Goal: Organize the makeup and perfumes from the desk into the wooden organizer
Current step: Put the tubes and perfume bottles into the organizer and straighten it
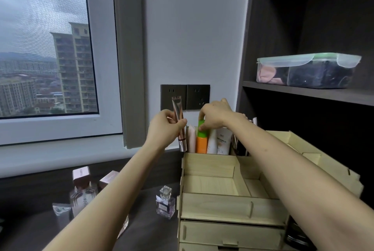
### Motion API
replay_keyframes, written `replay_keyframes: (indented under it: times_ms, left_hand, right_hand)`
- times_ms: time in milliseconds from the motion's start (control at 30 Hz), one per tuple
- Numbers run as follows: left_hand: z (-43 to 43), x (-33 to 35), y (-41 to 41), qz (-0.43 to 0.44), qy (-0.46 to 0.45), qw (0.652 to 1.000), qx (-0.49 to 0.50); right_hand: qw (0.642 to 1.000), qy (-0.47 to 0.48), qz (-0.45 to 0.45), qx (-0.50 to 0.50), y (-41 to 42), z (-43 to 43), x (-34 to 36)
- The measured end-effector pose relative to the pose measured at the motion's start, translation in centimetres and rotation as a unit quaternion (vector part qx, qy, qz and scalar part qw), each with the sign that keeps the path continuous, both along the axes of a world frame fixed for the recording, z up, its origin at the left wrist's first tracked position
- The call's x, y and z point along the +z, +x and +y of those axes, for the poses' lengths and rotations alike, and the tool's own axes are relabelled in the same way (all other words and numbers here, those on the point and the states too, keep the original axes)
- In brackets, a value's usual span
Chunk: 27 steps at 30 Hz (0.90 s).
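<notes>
Left hand [165, 127] clamps a rose tube [179, 124] beside the organizer's [232, 200] back-left corner, right hand [217, 115] pinching the green-capped bottle [202, 141] inside.

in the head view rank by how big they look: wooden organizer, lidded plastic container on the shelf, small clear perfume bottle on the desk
1. wooden organizer
2. lidded plastic container, though it sits farther back
3. small clear perfume bottle

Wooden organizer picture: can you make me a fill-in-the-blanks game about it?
1. The left hand holds a rose-gold ____.
2. The right hand touches the orange bottle by its ____ cap.
3. The small perfume bottle stands on the ____, beside the wooden organizer.

Missing words: tube; green; desk
</notes>
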<state>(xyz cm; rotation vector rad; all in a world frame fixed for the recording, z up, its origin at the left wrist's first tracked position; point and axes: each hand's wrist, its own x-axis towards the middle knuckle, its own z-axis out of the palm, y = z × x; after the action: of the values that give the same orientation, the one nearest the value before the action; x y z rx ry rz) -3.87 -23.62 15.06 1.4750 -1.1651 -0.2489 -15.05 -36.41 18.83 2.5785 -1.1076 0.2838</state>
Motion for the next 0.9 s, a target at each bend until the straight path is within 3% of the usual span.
replay_keyframes:
  times_ms: [233, 400, 733, 900]
  left_hand:
    - [0.4, -0.1, 0.5, 0.042, -0.027, 0.998, 0.030]
    - [0.8, -0.5, 0.6, 0.059, -0.028, 0.997, 0.046]
    - [1.5, -0.8, 0.9, 0.077, -0.041, 0.995, 0.051]
    - [1.8, -0.8, 0.6, 0.069, -0.046, 0.995, 0.056]
  right_hand:
    - [0.996, -0.003, -0.064, 0.062, -0.3, 1.4, 0.8]
    - [0.997, -0.073, -0.004, 0.024, 1.1, 2.0, -1.0]
    - [0.982, -0.084, -0.169, -0.034, 2.4, 1.7, -2.6]
    - [0.984, -0.092, -0.144, -0.048, 2.7, 1.8, -3.2]
